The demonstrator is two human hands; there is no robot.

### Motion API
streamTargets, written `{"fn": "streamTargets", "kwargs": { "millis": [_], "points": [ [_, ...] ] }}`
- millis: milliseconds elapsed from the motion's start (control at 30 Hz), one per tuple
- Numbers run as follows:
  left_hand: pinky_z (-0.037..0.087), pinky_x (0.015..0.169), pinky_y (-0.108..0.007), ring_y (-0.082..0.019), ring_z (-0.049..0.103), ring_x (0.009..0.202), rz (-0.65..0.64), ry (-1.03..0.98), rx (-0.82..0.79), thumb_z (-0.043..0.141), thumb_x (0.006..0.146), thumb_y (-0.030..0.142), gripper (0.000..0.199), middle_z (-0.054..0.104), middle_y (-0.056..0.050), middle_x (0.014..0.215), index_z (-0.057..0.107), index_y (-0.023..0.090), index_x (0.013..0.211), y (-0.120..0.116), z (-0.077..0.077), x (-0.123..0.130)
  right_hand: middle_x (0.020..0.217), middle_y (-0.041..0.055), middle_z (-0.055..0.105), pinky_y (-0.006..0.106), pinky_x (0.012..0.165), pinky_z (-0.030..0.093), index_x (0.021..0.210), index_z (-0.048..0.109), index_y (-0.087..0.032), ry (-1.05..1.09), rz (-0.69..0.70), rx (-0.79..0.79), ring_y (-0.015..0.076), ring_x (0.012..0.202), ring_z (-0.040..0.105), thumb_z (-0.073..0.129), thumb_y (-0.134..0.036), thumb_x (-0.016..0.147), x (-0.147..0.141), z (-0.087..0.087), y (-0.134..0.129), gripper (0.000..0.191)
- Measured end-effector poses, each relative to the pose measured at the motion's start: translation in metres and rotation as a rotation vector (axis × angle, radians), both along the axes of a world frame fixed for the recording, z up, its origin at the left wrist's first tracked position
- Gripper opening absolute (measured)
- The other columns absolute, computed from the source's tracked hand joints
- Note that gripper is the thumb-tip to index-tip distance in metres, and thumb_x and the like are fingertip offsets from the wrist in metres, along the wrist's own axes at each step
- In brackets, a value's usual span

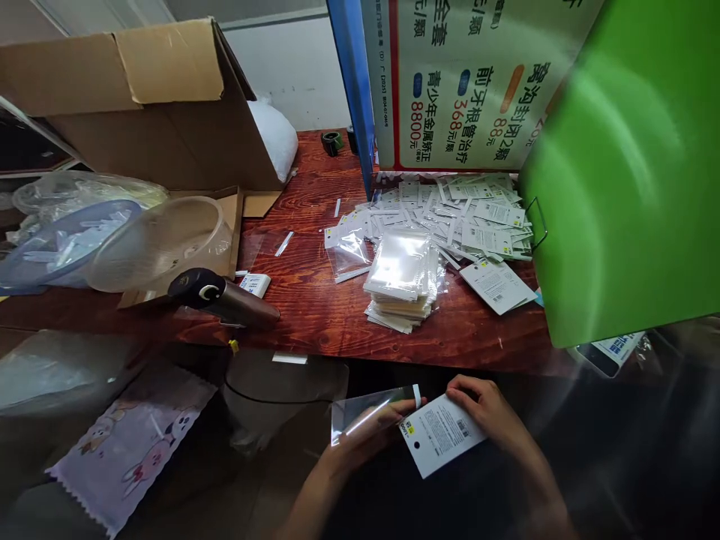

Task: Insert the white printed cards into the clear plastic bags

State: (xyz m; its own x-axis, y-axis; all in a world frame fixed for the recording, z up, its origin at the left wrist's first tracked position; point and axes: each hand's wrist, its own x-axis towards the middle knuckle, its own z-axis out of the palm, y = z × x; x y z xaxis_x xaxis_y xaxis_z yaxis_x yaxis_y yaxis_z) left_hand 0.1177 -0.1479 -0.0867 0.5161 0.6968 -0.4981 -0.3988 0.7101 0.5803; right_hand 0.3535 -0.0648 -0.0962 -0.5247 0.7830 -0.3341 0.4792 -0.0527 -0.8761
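Low in front of the table edge, my left hand (374, 429) is closed on a clear plastic bag (360, 412) with a white strip at its right end. My right hand (487, 409) grips a white printed card (442, 435) by its upper right edge; the card has a round black hole and a yellow mark. The card's left corner is close to my left fingertips; whether they touch I cannot tell. On the table above my hands lie a stack of clear bags (400, 266) and, behind it, a heap of printed cards (489, 214).
A green panel (624, 172) and a printed sign board (461, 90) stand at the back right. A phone (601, 358) lies under the panel's edge. Leftward are a dark bottle (247, 304), plastic basins (163, 244), a cardboard box (163, 135) and a purple printed bag (138, 442).
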Motion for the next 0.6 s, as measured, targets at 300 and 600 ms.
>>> {"fn": "streamTargets", "kwargs": {
  "millis": [300,600],
  "points": [
    [0.034,0.107,-0.044,-0.03,0.059,0.117,0.06,0.061,0.142,0.056,0.09,0.032,0.047,0.067,-0.016,0.125,0.06,0.01,0.132,-0.005,-0.002,0.002,0.072,0.0002,0.064,0.027,0.064,0.04,0.074,0.065,-0.021,-0.038,-0.055,0.043,0.0182,0.07,0.057,0.051,-0.042,0.089,0.004,0.0,-0.002,0.03],
    [0.05,0.093,-0.047,-0.033,0.059,0.118,0.086,0.089,0.07,0.063,0.088,0.042,0.05,0.065,-0.017,0.125,0.061,0.015,0.13,-0.015,-0.009,0.004,0.071,-0.0001,0.064,0.027,0.063,0.04,0.074,0.065,-0.021,-0.037,-0.096,0.094,0.0179,0.068,0.057,0.05,-0.044,0.09,0.012,0.001,-0.012,0.031]
  ]
}}
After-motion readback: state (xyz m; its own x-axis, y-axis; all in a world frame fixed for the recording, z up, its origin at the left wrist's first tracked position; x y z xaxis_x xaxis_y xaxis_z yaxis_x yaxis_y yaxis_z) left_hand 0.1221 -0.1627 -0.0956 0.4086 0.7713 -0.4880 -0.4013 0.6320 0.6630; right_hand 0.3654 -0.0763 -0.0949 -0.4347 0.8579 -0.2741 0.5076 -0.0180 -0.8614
